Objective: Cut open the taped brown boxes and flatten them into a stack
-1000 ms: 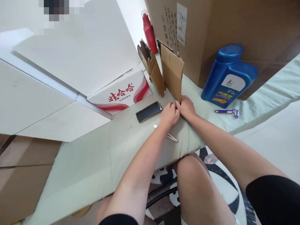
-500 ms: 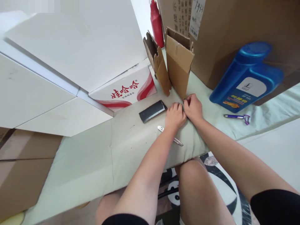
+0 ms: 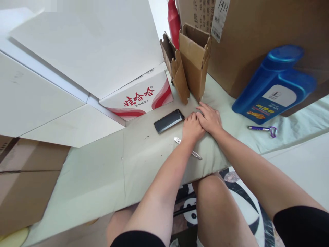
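Observation:
My left hand [image 3: 193, 127] rests palm down on the pale green cloth, fingers lying on it and holding nothing visible. Beside it, touching it, my right hand [image 3: 210, 118] lies with fingers stretched forward and apart. Its fingertips are close to the lower end of a folded cardboard sleeve [image 3: 194, 63], which stands upright. A second, narrower cardboard sleeve [image 3: 180, 77] leans just to the left of that one. A black smartphone [image 3: 169, 121] lies left of my left hand. Partly hidden under my left wrist is a utility knife [image 3: 177, 140].
A blue bottle [image 3: 272, 87] and a purple pen [image 3: 259, 128] are on the right. Behind the sleeves stand a red bottle [image 3: 174, 25] and a large cardboard box [image 3: 239, 41]. A white-and-red carton [image 3: 140, 103] sits beneath white boxes [image 3: 89, 44] at left.
My right hand has gone from bent, pinched fingers at the sleeve's foot to fingers spread on the cloth. The wider sleeve now leans a little more left. The view has shifted slightly.

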`<state>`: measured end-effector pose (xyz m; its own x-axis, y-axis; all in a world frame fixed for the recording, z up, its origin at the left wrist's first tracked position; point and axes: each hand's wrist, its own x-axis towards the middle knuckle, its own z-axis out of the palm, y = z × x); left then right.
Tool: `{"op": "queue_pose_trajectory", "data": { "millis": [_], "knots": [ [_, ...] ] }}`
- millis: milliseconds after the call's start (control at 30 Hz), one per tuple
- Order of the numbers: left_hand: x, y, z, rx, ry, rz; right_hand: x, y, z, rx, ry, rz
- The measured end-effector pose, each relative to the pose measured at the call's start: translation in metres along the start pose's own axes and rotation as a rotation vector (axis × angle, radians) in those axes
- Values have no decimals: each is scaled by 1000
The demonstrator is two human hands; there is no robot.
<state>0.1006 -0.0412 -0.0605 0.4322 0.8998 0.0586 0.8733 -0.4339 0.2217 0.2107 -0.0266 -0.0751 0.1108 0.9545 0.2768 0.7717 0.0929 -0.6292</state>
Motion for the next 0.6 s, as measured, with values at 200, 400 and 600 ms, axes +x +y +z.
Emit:
{"op": "queue_pose_trajectory", "data": {
  "millis": [200,400,600],
  "knots": [
    [1,-3,5,12,7,11,0,-3,-1,-37,-56,11],
    [0,-2,2,15,14,14,0,-3,0,-45,-53,24],
    [0,1,0,3,2,-20,7,1,-1,-61,-58,45]
  ]
}}
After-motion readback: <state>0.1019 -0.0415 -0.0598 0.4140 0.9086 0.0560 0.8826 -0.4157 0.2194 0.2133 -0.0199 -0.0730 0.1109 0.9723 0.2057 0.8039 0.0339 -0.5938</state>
